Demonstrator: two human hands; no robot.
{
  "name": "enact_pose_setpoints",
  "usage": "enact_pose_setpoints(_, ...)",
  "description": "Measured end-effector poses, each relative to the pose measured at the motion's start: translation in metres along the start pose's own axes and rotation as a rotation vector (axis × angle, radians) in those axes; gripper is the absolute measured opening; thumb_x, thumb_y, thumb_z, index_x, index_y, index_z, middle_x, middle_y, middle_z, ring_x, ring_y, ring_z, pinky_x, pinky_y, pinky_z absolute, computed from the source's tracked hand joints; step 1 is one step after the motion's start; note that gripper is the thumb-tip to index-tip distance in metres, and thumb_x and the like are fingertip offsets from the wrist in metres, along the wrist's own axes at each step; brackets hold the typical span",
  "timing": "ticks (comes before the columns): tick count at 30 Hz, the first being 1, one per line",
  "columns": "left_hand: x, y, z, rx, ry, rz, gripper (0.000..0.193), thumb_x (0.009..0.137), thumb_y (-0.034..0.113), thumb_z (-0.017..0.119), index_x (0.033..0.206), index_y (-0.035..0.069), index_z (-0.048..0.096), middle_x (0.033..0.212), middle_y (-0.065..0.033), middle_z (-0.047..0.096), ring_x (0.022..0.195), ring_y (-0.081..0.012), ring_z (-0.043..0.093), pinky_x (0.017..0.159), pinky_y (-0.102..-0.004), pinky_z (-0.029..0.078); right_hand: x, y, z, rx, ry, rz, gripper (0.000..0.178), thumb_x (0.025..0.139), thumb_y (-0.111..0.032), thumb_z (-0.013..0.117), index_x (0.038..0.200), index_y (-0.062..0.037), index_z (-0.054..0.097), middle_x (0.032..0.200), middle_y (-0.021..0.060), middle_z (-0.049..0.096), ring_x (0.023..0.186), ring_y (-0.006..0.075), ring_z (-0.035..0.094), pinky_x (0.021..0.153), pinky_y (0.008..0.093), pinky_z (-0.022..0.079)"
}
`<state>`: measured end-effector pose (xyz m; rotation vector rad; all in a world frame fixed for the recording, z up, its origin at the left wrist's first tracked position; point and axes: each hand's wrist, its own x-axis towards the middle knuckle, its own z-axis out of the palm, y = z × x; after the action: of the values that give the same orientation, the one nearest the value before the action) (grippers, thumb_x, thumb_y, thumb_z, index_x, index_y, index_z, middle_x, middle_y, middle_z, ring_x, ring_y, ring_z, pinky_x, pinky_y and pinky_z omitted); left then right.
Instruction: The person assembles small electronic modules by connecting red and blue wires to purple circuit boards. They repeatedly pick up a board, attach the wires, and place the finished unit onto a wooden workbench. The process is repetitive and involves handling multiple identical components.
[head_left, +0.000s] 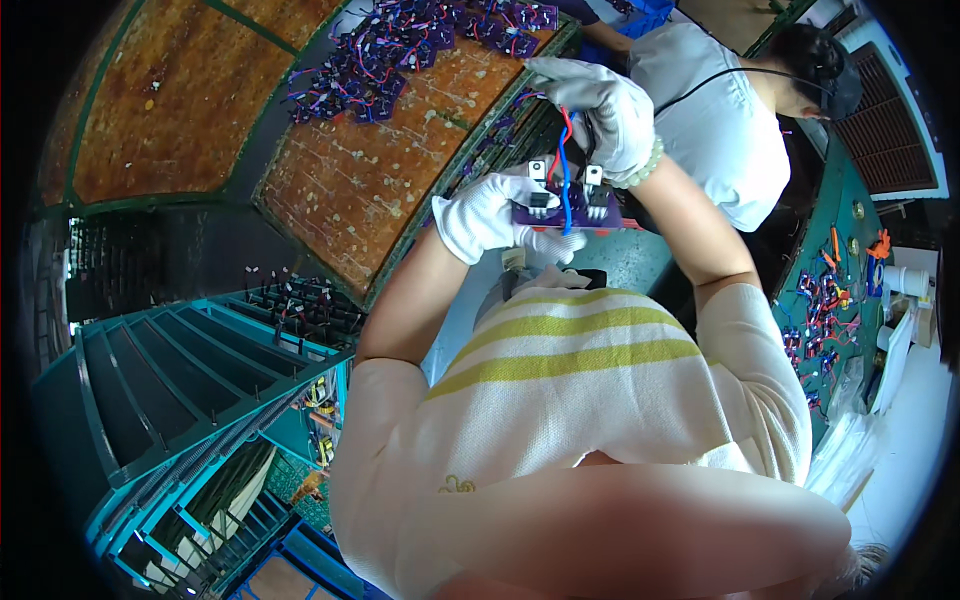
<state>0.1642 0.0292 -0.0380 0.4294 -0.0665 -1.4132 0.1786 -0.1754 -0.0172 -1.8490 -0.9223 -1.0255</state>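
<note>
We list: left hand (pixel 484 216), pinching a board (pixel 581 214); right hand (pixel 620 125), curled by its wires (pixel 564 165), grip unclear; far-left bench (pixel 350 190), bearing heaped boards (pixel 385 60).

The gloved left hand (pixel 485 216) grips a purple circuit board (pixel 580 213); the gloved right hand (pixel 612 118) is curled beside its red and blue wires (pixel 564 165). More purple boards (pixel 375 62) lie heaped on the worn brown bench (pixel 335 195), near a person in white (pixel 712 135).
</note>
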Motion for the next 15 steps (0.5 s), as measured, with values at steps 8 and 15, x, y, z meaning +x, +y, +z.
enact_pose_setpoints(8,-0.015,-0.003,-0.026,0.64,0.132,-0.018,0.054,0.082,0.01,0.065,0.131,0.002,0.045,0.114,-0.0117,0.059,0.101,-0.0246,0.063,0.079,-0.0405,0.057,-0.024,-0.019,0.012,0.042,-0.21,0.085,0.016,0.076,-0.009,0.064,0.085,-0.0062,0.051,0.12,0.0205,0.059,0.095,0.0329,0.062,0.073,0.0357,0.055)
enact_pose_setpoints(15,-0.006,-0.008,-0.038,0.642,0.255,0.226,0.042,0.085,0.012,0.061,0.124,0.002,0.048,0.104,-0.0082,0.061,0.094,-0.019,0.063,0.063,-0.0306,0.059,0.003,-0.027,0.008,-0.37,-0.203,-0.283,0.028,0.065,-0.013,0.066,0.093,-0.0097,0.067,0.121,0.0089,0.06,0.103,0.0274,0.061,0.087,0.0393,0.052)
